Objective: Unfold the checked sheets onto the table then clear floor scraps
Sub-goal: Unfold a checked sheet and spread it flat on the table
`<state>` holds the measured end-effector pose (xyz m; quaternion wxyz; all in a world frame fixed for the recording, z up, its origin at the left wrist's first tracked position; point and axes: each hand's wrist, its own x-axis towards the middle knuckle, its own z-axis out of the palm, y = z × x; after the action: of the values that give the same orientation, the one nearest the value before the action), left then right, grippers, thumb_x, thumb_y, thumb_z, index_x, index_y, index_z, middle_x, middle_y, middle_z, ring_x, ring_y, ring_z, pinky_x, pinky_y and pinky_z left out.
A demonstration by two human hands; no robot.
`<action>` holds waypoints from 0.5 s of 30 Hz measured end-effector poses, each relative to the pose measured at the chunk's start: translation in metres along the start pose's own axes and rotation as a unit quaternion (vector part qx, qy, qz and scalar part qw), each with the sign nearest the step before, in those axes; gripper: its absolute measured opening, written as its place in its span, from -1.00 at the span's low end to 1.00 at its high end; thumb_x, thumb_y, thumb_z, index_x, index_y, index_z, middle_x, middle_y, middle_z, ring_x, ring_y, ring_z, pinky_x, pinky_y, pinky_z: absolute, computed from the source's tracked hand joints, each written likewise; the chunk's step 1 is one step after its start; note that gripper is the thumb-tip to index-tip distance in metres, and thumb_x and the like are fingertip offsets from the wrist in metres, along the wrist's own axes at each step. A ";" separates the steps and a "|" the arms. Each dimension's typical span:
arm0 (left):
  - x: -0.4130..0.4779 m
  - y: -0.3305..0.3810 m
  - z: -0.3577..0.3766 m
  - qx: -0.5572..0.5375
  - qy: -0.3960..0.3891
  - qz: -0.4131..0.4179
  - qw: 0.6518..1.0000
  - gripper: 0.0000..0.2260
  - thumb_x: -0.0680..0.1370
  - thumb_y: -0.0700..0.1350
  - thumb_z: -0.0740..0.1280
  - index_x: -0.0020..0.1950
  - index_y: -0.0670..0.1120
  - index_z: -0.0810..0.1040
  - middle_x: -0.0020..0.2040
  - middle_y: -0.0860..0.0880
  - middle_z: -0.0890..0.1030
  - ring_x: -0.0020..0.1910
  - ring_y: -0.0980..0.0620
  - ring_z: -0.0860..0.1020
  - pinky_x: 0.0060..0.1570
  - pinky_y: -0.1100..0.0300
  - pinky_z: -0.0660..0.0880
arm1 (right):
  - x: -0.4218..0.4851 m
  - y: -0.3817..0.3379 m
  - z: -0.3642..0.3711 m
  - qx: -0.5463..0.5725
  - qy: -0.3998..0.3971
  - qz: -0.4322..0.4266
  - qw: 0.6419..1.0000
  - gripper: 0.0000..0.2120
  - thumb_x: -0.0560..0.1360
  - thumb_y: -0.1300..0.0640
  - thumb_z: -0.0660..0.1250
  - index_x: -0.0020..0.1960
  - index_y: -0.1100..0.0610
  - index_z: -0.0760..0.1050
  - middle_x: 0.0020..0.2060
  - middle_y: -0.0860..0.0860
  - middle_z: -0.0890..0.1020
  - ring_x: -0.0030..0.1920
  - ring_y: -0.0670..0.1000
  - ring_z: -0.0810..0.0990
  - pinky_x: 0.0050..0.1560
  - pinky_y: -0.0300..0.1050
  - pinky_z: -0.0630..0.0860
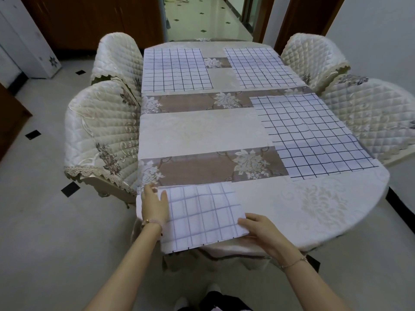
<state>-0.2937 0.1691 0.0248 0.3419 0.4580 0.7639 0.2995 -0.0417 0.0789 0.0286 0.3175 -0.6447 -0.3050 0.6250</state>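
Folded sheet (202,214) at near edge of bench (202,129), unopened.
Soft, light cloth: lift by loose corners; left hand (155,206) flat on it, right hand (261,230) grip unclear, maybe pinching.

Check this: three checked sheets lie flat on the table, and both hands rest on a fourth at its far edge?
No. In the head view the fourth sheet, under the left hand and right hand, lies at the near edge of the table.
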 end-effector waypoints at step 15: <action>-0.103 0.032 0.036 0.010 -0.226 0.280 0.933 -0.70 0.47 0.12 0.25 0.11 0.00 0.49 0.18 0.15 0.51 0.17 0.21 0.48 0.13 0.18 0.46 | -0.026 -0.032 0.025 0.234 -0.094 -0.016 0.967 -0.69 0.60 0.12 0.10 0.12 0.21 0.58 -0.01 0.12 0.69 -0.06 0.05 0.69 0.04 -0.06 0.60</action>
<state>-0.2139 0.0941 0.0538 0.4030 0.7125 0.5102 0.2641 -0.0673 0.0790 0.0696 0.4398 -0.4856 -0.1889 0.7315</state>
